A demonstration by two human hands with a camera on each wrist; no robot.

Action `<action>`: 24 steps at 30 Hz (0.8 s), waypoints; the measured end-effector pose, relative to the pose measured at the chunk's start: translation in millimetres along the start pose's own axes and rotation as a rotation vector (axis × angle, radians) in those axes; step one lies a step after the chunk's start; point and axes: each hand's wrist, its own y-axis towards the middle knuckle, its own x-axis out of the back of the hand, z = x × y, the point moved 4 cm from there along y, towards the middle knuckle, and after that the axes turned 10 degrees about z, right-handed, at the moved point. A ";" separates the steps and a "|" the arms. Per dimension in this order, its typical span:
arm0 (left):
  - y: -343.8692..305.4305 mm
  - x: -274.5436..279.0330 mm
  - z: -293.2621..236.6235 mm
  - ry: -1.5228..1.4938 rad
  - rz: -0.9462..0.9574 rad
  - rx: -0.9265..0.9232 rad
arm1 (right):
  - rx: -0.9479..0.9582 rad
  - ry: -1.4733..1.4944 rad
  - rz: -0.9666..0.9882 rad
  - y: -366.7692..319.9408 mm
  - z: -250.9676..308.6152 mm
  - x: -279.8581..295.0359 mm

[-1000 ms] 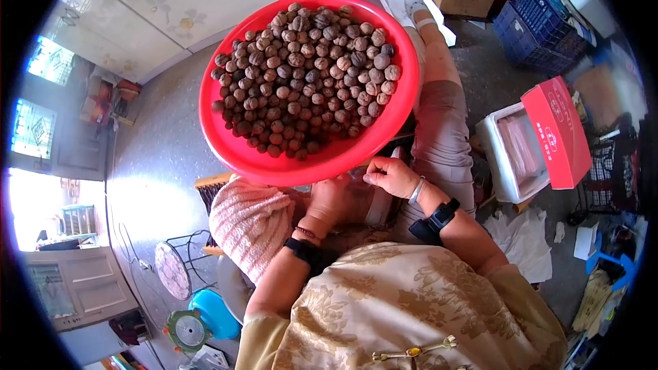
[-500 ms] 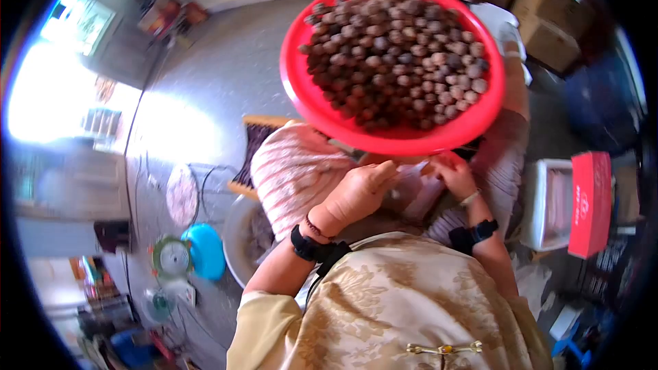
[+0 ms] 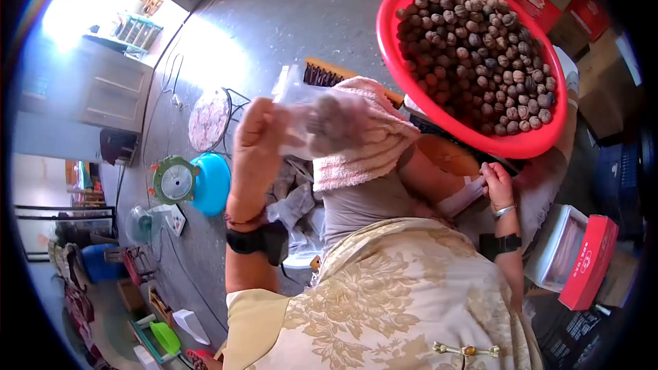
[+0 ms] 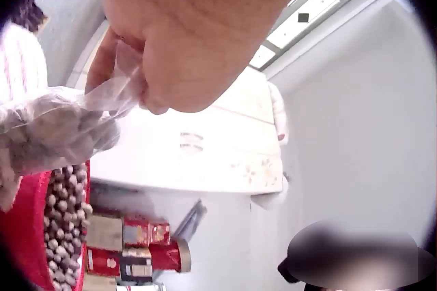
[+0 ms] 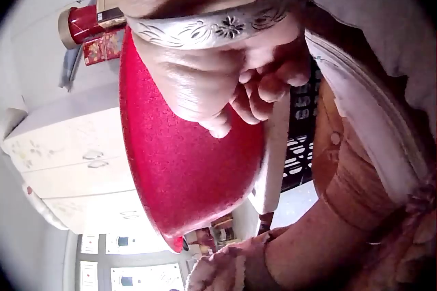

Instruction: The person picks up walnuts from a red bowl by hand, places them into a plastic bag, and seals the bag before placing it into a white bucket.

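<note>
Pinched in the left hand is the top of a clear plastic bag with walnuts inside, raised beside a pink-striped towel. In the left wrist view the left hand grips the bag's gathered neck, and the filled bag extends to the left. The right hand is below the rim of a red basin full of walnuts. Its fingers are curled, with nothing visible in them, near the basin's outer wall in the right wrist view.
Left of the lap, a metal bowl holds clear plastic bags. A wooden brush, a round stool, a blue basin and a fan stand farther left. On the right is an open box with a red lid.
The left hand has moved left and up with the bag, away from the right hand. The head view has turned left, so the basin appears farther right.
</note>
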 end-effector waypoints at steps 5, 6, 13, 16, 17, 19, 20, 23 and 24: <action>-43.0 91.9 16.0 0.179 -0.365 0.152 | -0.052 -0.063 0.018 3.4 -8.2 1.2; -52.6 106.6 25.2 0.227 -0.424 0.202 | -0.058 -0.082 0.021 3.7 -8.4 -0.4; -139.1 177.6 110.1 0.231 -0.611 0.455 | -0.098 -0.106 0.043 6.3 -15.8 -2.0; -173.3 166.8 129.2 0.116 -0.678 0.580 | -0.116 -0.147 0.045 6.3 -17.9 -0.9; -188.8 167.8 141.0 0.078 -0.682 0.612 | -0.120 -0.152 0.049 5.8 -17.9 -1.4; -220.6 169.2 171.0 0.011 -0.691 0.686 | -0.119 -0.144 0.057 5.9 -16.2 -3.5; -236.5 168.4 184.3 -0.016 -0.696 0.729 | -0.120 -0.146 0.058 5.4 -15.2 -4.4; -277.8 164.2 217.6 -0.162 -0.742 0.782 | -0.126 -0.158 0.060 4.7 -12.6 -6.3; -285.7 158.2 221.4 -0.224 -0.742 0.788 | -0.131 -0.175 0.059 4.9 -12.5 -5.7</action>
